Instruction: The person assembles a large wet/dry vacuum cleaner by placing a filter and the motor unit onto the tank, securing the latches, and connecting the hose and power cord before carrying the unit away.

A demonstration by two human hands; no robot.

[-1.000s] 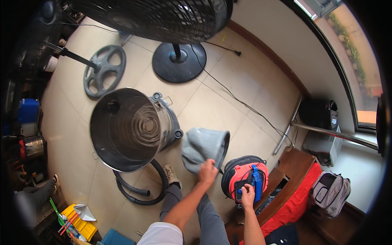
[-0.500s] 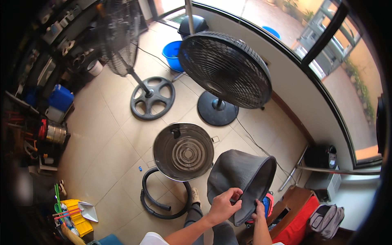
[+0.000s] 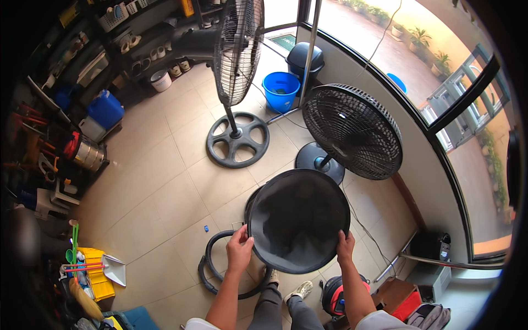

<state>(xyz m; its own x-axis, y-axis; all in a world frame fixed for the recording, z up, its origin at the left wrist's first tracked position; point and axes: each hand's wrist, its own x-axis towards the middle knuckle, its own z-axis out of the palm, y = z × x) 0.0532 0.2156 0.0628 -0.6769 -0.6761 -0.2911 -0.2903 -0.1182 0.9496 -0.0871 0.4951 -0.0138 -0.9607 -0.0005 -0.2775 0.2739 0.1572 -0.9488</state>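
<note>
My left hand (image 3: 240, 250) and my right hand (image 3: 345, 246) grip opposite sides of the rim of a dark grey cloth vacuum filter (image 3: 297, 220). Its round mouth faces up toward me, so the inside shows as a deep dark bowl. Beneath and behind it stands the metal vacuum tank (image 3: 251, 199), almost wholly hidden; whether the filter touches it I cannot tell. A black vacuum hose (image 3: 203, 268) curls on the floor beside my left forearm. Near my right forearm sits a red and black vacuum head (image 3: 333, 291).
Two black stand fans, one with a spoked base (image 3: 237, 140) and one with a round cage (image 3: 355, 131), stand ahead. A blue bucket (image 3: 280, 92) is behind them. A cable (image 3: 360, 220) crosses the floor at right. A yellow caddy (image 3: 94, 269) and dustpan (image 3: 114, 270) are at left.
The filter has moved left over the tank and turned from its side to mouth up. My left hand has gone from beside its edge to gripping its left rim. The view has shifted.
</note>
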